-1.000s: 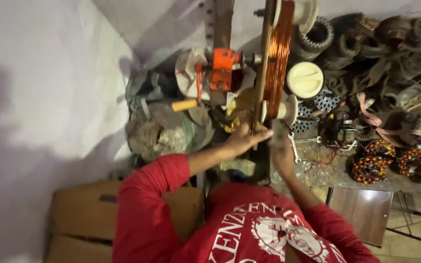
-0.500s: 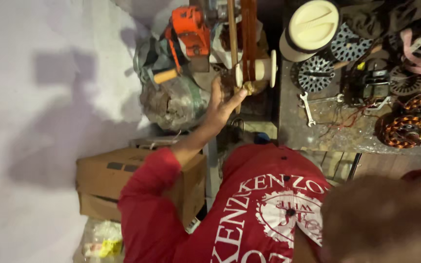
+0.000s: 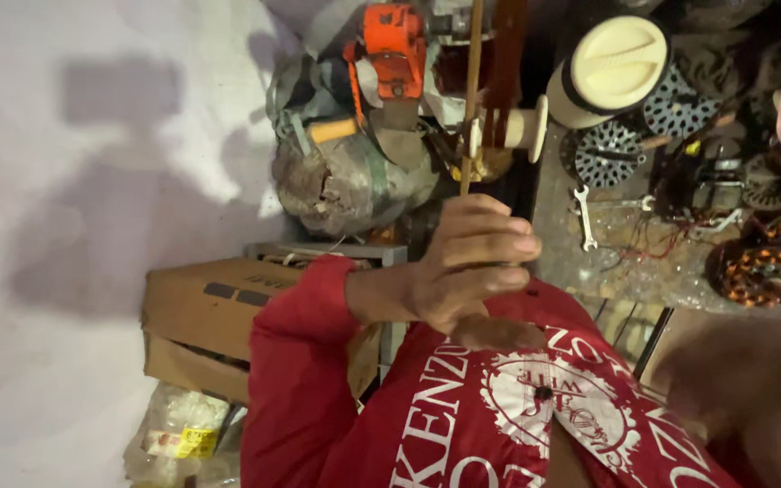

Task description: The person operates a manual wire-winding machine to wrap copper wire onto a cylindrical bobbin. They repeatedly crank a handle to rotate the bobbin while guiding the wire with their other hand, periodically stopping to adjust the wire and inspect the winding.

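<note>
I see the pale wall (image 3: 74,136) filling the left side, then my red sleeve (image 3: 305,361) crossing a cardboard box (image 3: 201,316). The cluttered table (image 3: 625,262) carries a cream round lid (image 3: 612,68), wound copper coils (image 3: 766,267) and a small wrench (image 3: 585,217). My left hand (image 3: 463,267) is raised, its grip curled closed around the lower end of a thin brown strip (image 3: 470,99) that runs up past a cream spool (image 3: 522,126), near an orange tool (image 3: 393,45). My right hand (image 3: 752,398) is a blur at lower right; its grip I cannot tell.
</note>
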